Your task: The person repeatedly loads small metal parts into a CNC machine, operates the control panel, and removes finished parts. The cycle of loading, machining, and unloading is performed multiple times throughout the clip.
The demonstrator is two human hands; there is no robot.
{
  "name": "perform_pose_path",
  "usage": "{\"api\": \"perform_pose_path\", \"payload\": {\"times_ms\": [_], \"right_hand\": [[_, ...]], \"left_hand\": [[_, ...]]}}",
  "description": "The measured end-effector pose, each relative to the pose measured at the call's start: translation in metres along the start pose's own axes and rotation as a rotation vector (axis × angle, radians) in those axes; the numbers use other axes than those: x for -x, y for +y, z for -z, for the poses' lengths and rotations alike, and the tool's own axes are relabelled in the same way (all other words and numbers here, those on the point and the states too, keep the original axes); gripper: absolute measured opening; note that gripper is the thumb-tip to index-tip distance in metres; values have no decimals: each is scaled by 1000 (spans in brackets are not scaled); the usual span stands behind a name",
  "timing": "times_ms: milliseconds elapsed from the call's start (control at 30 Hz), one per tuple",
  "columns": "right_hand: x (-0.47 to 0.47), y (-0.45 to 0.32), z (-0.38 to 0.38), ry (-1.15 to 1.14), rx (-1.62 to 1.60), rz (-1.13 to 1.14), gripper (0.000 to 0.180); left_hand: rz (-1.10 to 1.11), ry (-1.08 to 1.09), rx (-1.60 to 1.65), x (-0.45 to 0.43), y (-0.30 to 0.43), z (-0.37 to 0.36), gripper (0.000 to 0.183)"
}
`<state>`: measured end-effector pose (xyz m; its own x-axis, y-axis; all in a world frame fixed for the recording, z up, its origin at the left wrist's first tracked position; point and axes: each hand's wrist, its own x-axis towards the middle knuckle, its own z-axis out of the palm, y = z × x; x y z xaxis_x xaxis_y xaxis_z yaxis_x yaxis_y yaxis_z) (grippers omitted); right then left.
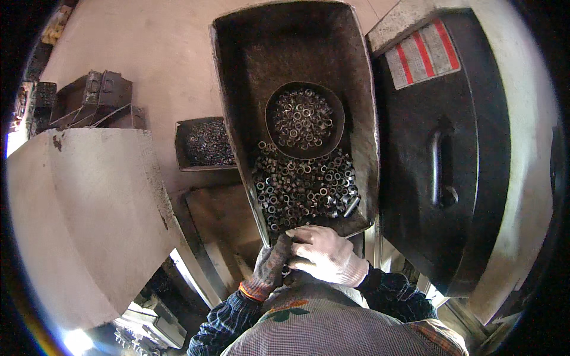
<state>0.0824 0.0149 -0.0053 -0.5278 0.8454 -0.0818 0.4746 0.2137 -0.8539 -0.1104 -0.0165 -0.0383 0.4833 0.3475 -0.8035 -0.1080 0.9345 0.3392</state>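
Both hands wear knitted gloves and meet at the near edge of a deep metal tray [294, 49]. My left hand [272, 262], in a dark, soiled glove with an orange cuff, has a small metal ring [286, 269] beside its fingers. My right hand [325, 253], in a white glove, lies with its fingertips against the left hand; whether it holds something is hidden. Many small metal rings [303, 178] lie loose in the tray's near half. Behind them a round metal bowl [270, 107] holds more rings. A short metal rod [352, 207] rests among the loose rings at the right.
Left of the tray sits a smaller metal bin [179, 151] of small parts. A pale machine housing [84, 213] stands at the left, with metal boxes [91, 95] behind it. At the right is a black panel [409, 147] with a handle [436, 169] and a striped label.
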Motion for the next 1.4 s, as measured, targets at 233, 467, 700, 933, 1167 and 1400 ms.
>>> {"api": "perform_pose_path", "payload": {"times_ms": [233, 467, 700, 933, 1167, 1400], "right_hand": [[-49, 55, 14, 387, -99, -547, 45], [-135, 162, 44, 151, 955, -577, 15], [-132, 181, 48, 98, 988, -518, 14], [-102, 169, 55, 343, 604, -608, 30], [-75, 152, 58, 605, -312, -622, 31], [15, 51, 54, 565, -1003, -407, 17]], "left_hand": [[-341, -33, 56, -2, 20, 37, 45], [-214, -157, 67, 8, 50, 58, 55], [-188, -118, -37, 30, 58, 78, 45], [-187, 50, -68, 23, 55, 49, 36], [-158, 20, -214, 33, 50, -2, 34], [-341, 70, -584, 38, 49, -47, 40]]}}
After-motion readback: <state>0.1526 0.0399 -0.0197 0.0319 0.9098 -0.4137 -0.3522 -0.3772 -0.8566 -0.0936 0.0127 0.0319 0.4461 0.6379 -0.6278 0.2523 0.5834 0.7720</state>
